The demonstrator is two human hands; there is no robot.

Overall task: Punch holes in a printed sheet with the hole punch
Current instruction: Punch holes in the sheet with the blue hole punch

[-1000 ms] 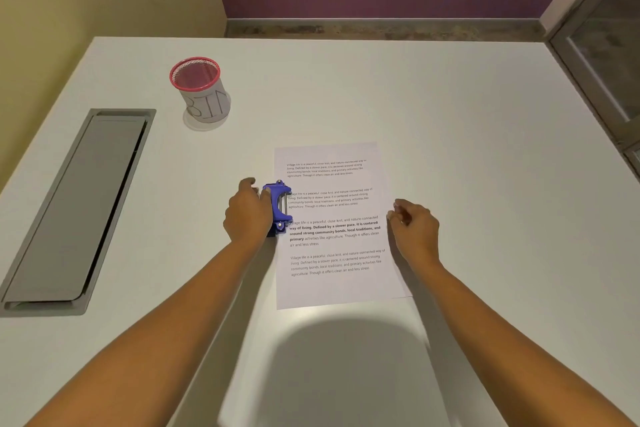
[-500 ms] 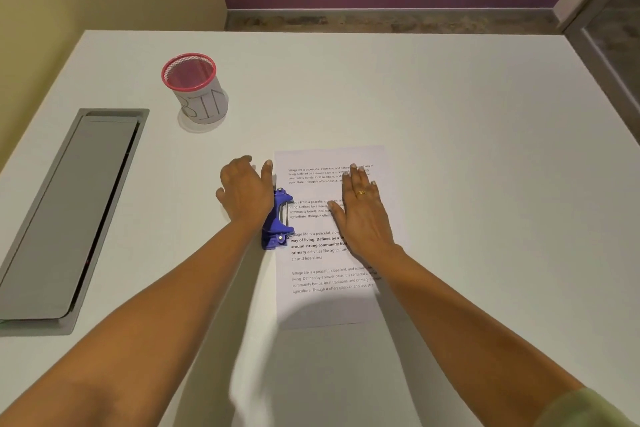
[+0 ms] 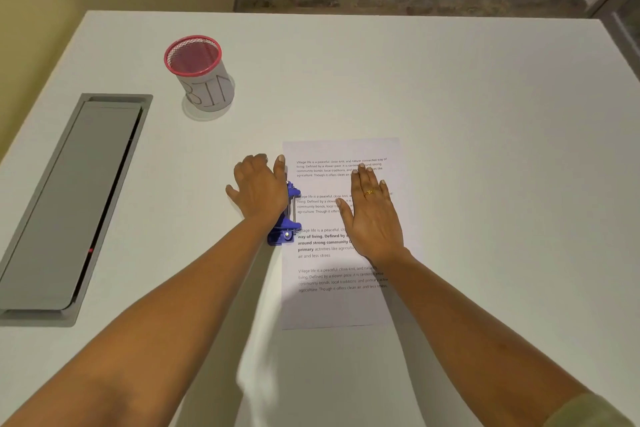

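Observation:
A printed sheet with several blocks of text lies flat on the white table. A blue hole punch sits over the middle of the sheet's left edge. My left hand lies palm down on top of the punch and covers most of it. My right hand, with a ring on one finger, rests flat on the middle of the sheet, fingers spread, just right of the punch.
A mesh cup with a red rim and a paper label stands at the back left. A grey recessed cable hatch runs along the table's left side. Beyond the table's far edge are the floor and a purple wall.
My right hand moved from the sheet's right edge onto its middle and now lies flat. My left hand shifted from the punch's side to lie flatter on top. The view tilted a little.

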